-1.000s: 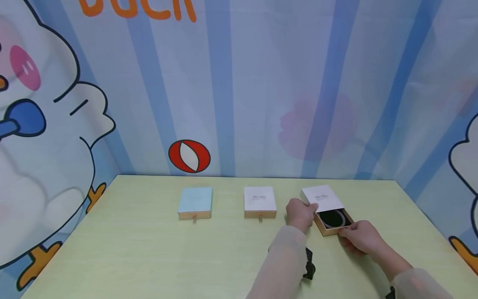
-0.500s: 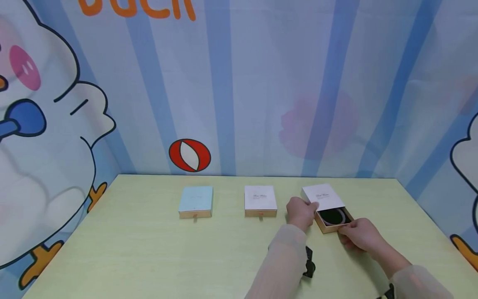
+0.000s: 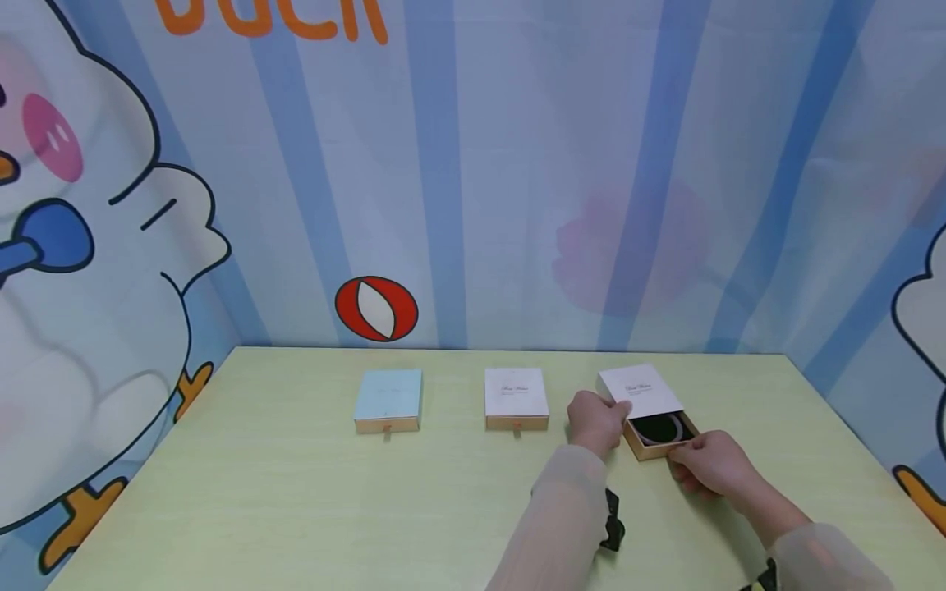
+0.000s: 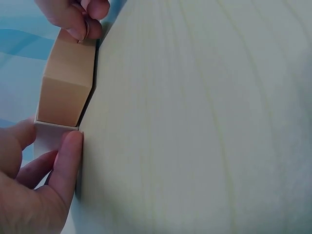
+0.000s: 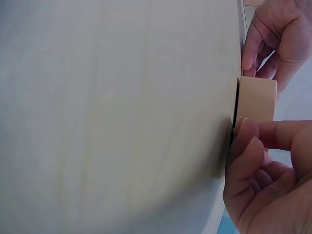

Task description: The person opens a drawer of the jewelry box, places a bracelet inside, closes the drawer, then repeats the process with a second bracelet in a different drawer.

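At the right of the table stands a drawer box whose white sleeve (image 3: 641,389) covers the back part of a tan drawer (image 3: 652,452). Inside the drawer shows a dark round area with a pale ring (image 3: 660,429) around it; the rest lies under the sleeve. My left hand (image 3: 595,423) grips the sleeve at its near left corner, thumb and fingers on its sides. With thumb and fingers, my right hand (image 3: 713,465) pinches the drawer's front end at its pull tab (image 4: 87,30). The left wrist view shows the tan drawer side (image 4: 68,73) sticking out of the sleeve.
To the left stand a closed white box (image 3: 515,392) and a closed light blue box (image 3: 388,396), both with tan drawers and small pull tabs. The pale yellow-green table (image 3: 332,509) ends at a blue striped cartoon backdrop (image 3: 502,164).
My right hand has moved slightly toward the sleeve, and the drawer sits a little further in than a second ago. My left hand keeps its hold on the sleeve.
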`<action>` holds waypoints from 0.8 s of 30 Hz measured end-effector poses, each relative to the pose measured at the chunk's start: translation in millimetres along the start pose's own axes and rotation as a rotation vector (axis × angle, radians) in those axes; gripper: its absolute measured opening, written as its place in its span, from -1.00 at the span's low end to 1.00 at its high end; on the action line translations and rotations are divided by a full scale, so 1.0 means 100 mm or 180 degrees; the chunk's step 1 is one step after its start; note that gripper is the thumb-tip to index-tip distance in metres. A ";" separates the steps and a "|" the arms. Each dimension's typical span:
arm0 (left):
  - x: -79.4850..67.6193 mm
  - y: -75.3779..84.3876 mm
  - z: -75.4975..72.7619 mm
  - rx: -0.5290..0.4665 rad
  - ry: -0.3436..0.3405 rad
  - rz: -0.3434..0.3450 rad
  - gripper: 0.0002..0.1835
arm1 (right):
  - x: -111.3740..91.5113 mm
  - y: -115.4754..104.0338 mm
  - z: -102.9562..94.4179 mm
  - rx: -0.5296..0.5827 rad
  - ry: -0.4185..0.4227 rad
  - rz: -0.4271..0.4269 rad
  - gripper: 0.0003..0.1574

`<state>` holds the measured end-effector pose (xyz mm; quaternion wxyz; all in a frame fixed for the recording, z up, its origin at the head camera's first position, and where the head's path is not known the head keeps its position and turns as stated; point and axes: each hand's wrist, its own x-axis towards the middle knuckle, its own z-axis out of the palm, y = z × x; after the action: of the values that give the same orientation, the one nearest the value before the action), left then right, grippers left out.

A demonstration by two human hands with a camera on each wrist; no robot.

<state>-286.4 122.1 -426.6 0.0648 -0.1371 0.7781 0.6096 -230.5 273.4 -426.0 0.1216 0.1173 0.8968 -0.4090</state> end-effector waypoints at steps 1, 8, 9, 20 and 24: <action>0.00 0.00 0.00 0.0001 -0.0004 -0.0003 -0.77 | 0.00 0.00 0.00 -0.0002 0.0005 -0.0011 -0.68; -0.01 -0.01 0.00 -0.0016 -0.0022 0.0044 -0.77 | 0.00 -0.03 0.00 -0.0002 0.0029 -0.0023 -0.69; 0.00 -0.01 0.00 -0.0018 -0.0022 0.0045 -0.77 | 0.00 -0.03 0.00 -0.0005 0.0031 -0.0032 -0.69; 0.01 -0.01 0.01 0.0040 0.0043 -0.0012 -0.77 | 0.01 -0.08 0.03 -0.0043 0.0078 -0.0001 -0.68; 0.01 -0.01 0.01 0.0037 0.0039 -0.0003 -0.77 | 0.01 -0.09 0.03 -0.0041 0.0080 0.0011 -0.67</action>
<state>-287.4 123.1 -428.1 0.0610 -0.1409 0.7819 0.6042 -234.4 265.5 -421.6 0.1117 0.1232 0.9007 -0.4014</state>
